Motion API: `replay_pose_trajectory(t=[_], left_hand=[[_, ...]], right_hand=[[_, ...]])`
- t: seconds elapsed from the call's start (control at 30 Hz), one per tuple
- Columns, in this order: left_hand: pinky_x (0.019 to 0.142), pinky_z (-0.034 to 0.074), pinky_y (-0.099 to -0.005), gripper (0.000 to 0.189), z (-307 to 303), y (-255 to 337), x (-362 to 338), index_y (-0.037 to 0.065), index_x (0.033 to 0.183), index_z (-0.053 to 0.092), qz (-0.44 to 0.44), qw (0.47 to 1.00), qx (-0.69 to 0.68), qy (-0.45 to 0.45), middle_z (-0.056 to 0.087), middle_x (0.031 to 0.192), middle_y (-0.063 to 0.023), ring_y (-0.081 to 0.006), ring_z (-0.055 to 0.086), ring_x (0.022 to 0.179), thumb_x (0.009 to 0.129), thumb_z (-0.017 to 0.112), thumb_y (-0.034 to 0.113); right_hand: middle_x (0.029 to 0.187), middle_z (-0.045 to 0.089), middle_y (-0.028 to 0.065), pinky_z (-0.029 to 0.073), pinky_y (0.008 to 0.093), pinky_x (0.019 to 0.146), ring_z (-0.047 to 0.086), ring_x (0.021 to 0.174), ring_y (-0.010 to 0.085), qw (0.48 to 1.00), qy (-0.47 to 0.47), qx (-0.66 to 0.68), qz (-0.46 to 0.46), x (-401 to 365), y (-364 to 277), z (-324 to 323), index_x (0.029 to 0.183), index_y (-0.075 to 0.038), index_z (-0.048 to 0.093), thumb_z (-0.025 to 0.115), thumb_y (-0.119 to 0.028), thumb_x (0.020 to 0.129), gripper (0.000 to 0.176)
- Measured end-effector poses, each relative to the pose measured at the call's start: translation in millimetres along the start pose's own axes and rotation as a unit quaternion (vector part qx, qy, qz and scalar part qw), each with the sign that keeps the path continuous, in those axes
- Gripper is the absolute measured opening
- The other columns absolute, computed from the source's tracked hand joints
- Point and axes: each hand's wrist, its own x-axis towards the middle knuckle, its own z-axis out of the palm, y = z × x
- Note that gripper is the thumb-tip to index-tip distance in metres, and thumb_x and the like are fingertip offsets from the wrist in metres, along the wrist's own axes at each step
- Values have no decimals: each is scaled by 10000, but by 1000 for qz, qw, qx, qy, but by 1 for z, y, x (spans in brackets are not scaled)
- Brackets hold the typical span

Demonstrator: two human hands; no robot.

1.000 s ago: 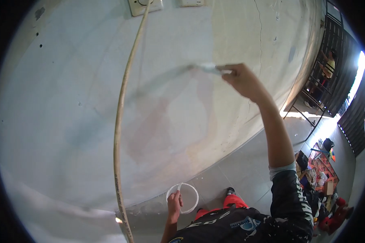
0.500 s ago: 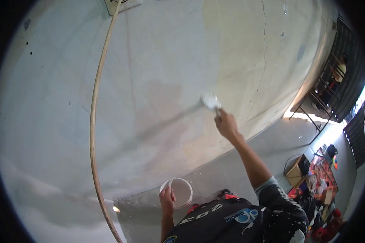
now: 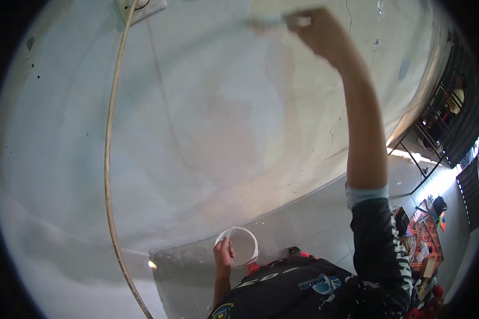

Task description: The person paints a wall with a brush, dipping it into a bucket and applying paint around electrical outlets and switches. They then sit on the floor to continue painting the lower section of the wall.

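My right hand (image 3: 324, 34) is raised high against the wall (image 3: 207, 69), its fingers closed round a paintbrush (image 3: 298, 21). Motion blurs the brush, and its bristles cannot be made out clearly. Low in the view, my left hand (image 3: 223, 255) grips the rim of a white bucket (image 3: 256, 245) close to my body. The bucket's mouth faces up toward me, with something pale inside. The wall's paint is pale blue-white on the left and yellowish on the right.
A long tan cable (image 3: 109, 159) hangs from a socket box (image 3: 149, 9) down the wall. Grey floor tiles (image 3: 314, 218) run along its foot. At right are a red patterned mat (image 3: 428, 239) with scattered items, a metal frame (image 3: 410, 154) and a person (image 3: 455, 101) beyond.
My right hand has swept the brush upward along the wall, the arm now stretched higher. The left hand still grips the bucket, and the view has shifted slightly.
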Motion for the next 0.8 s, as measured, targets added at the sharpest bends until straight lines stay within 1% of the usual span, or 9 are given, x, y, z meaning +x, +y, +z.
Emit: replay_pose_trajectory(t=[0.07,0.17,0.23,0.27,0.33,0.43,0.57,0.77,0.8], left_hand=[[433,352,-254,348,5,3,-3,33,830,553,10,1000,17,-1,473,568,-12,-116,444,431,978,465,335],[435,343,-259,335,16,14,-10,27,799,558,6,1000,12,-5,460,560,-11,-112,436,444,977,491,303],[437,344,-257,337,14,12,-10,27,800,560,-8,1000,0,-5,463,561,-10,-110,436,447,978,488,304],[437,344,-257,337,14,12,-10,27,800,560,-2,1000,-4,-6,463,561,-10,-110,436,447,978,488,304],[424,341,-258,346,13,9,-8,27,793,557,6,1000,2,-7,460,554,-10,-109,429,437,975,495,314],[412,341,-259,347,13,0,-1,28,784,552,-1,1000,-3,7,457,546,-10,-106,424,427,967,510,321],[407,345,-258,351,18,-16,8,34,760,548,25,1000,2,-13,455,537,-12,-103,426,422,959,524,322],[403,368,-255,293,22,-15,15,31,837,563,12,999,32,-40,475,575,-7,-101,447,441,954,523,296],[405,365,-254,299,22,-12,14,31,835,563,19,998,34,-50,475,574,-6,-101,449,444,954,523,303]], right_hand=[[796,662,160,443,358,553,604,646,199,997,10,23,77,20,-51,-28,1075,45,662,537,-121,903,269],[760,642,137,445,375,562,611,658,201,998,55,27,-2,34,-47,-30,949,45,656,531,-122,907,213],[629,612,155,455,371,539,558,519,220,971,156,-40,-177,46,9,10,1114,-23,653,629,-202,853,317],[753,638,227,483,416,598,628,628,333,997,53,-4,-52,17,3,19,1092,-18,649,608,-184,853,294],[815,640,264,502,519,713,620,800,454,999,-19,-37,-28,-43,6,38,1047,-20,626,567,-122,813,262],[764,624,267,502,519,677,614,753,461,988,-140,-22,59,-119,24,50,978,8,626,553,-87,804,212],[989,662,237,487,429,896,619,982,405,921,-353,-10,166,-197,91,75,1021,-35,706,577,-139,823,257],[1164,605,202,455,414,956,575,1114,340,941,-300,-94,121,-84,56,30,1049,-104,701,652,-254,835,266],[1013,654,163,523,382,749,650,866,263,951,-276,-139,27,-46,58,25,1054,-97,699,656,-236,840,259]])
